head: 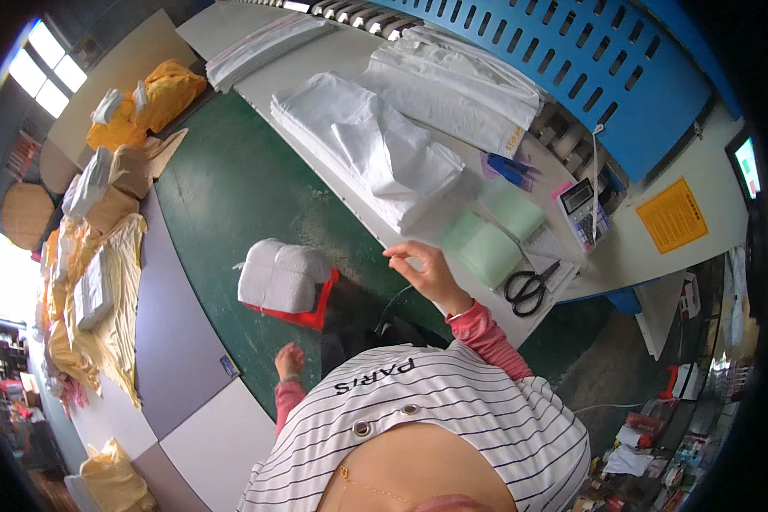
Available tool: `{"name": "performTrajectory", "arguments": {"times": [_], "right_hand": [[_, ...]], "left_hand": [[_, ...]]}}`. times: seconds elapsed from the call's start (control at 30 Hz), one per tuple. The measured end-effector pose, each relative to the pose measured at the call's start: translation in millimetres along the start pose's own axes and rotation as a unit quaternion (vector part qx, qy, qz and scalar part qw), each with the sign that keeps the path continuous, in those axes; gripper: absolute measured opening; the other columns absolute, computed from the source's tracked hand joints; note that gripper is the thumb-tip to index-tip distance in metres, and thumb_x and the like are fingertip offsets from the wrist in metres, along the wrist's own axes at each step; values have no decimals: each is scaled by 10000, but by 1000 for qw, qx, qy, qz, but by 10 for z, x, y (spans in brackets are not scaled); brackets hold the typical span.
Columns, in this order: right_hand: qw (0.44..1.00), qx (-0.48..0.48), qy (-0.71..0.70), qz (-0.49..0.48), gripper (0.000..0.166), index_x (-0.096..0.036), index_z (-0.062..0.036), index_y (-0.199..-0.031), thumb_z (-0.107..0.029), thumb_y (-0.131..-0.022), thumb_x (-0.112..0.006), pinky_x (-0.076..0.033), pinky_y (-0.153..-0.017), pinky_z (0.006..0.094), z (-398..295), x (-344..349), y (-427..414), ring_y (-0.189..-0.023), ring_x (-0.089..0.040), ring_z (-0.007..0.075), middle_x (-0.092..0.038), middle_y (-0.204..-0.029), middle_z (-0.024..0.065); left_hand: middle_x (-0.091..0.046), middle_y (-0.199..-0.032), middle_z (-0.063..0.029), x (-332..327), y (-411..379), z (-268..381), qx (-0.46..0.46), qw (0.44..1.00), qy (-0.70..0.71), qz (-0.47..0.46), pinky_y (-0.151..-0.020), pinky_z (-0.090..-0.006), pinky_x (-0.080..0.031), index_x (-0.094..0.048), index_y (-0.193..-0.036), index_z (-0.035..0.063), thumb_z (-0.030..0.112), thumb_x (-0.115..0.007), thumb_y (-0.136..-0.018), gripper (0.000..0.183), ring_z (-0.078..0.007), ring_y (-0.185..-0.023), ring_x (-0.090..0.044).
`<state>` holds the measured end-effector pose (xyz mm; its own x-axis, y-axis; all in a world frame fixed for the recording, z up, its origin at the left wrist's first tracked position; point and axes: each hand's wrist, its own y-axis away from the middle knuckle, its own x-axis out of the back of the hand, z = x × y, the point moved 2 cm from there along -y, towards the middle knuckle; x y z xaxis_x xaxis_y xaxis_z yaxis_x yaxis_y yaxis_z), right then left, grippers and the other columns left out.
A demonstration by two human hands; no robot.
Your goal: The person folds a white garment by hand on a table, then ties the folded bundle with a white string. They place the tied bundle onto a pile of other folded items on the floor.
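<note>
My right hand (pixel 427 274) hovers over the edge of the pale worktable (pixel 333 168), its fingers slightly bent and apart with nothing in them. Close by it on the table are folded light green cloths (pixel 483 249) and a pair of black-handled scissors (pixel 530 289). A loosely folded white cloth (pixel 371 141) lies farther along the table. My left hand (pixel 289 361) hangs low on the left beside my body, its fingers curled and partly hidden. Ahead of it, a tied bundle of white towels (pixel 281 272) rests on a red stool or seat (pixel 328 297).
A slotted blue machine guard (pixel 550 57) borders the table's far side. A calculator (pixel 582 208), blue snips (pixel 509 169) and stacked white sheets (pixel 262 48) lie on the table. Yellow fabric (pixel 125 307) with white bundles covers a surface left of the green floor (pixel 230 166).
</note>
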<state>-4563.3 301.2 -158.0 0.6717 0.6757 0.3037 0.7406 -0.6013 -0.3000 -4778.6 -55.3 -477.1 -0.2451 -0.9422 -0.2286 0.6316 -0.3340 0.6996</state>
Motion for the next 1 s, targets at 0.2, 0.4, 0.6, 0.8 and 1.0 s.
{"name": "performTrajectory", "arguments": {"times": [0.2,0.4,0.6,0.8,1.0], "right_hand": [[983,0,67,174,139,-605,-41,-904,-119,-798,-559,-445,-667,284,174,244,-790,-721,-579,180,-616,-806,73],[940,23,288,183,267,-539,-52,-977,-135,-733,-607,-416,-713,375,410,95,-1841,-809,-530,266,-553,-828,89],[850,-118,440,263,459,-480,-87,-1079,-153,-669,-673,-408,-696,389,586,-111,-2141,-895,-459,292,-454,-948,115],[810,-249,402,347,116,-499,-83,-846,-153,-775,-559,-415,-514,396,878,-64,-2048,-601,-561,323,-568,-636,114],[729,-379,303,482,132,-491,-68,-869,-183,-815,-530,-436,-547,365,1070,73,-1285,-606,-566,297,-572,-673,119]], "left_hand": [[-602,-779,-33,-1948,-720,2365,-378,881,-235,-161,-630,-201,-417,-595,-932,0,118,-518,-814,184,-115,-709,-552],[-599,-958,-35,-4200,-1061,3747,-488,730,-335,-343,-752,-253,-420,-583,-994,32,85,-530,-830,181,-134,-875,-545],[-554,-1084,-111,-5277,-1531,4003,-583,500,-527,-364,-874,-357,-391,-558,-1032,79,62,-500,-796,244,-299,-1040,-496],[-403,-1296,-94,-5433,-1961,3700,-591,371,-620,-359,-952,-495,-288,-432,-1230,159,144,-465,-824,408,-290,-1209,-353],[-286,-1375,-79,-5380,-1460,3473,-594,280,-630,-415,-947,-563,-245,-412,-1258,215,217,-516,-802,468,-306,-1266,-259]]}}
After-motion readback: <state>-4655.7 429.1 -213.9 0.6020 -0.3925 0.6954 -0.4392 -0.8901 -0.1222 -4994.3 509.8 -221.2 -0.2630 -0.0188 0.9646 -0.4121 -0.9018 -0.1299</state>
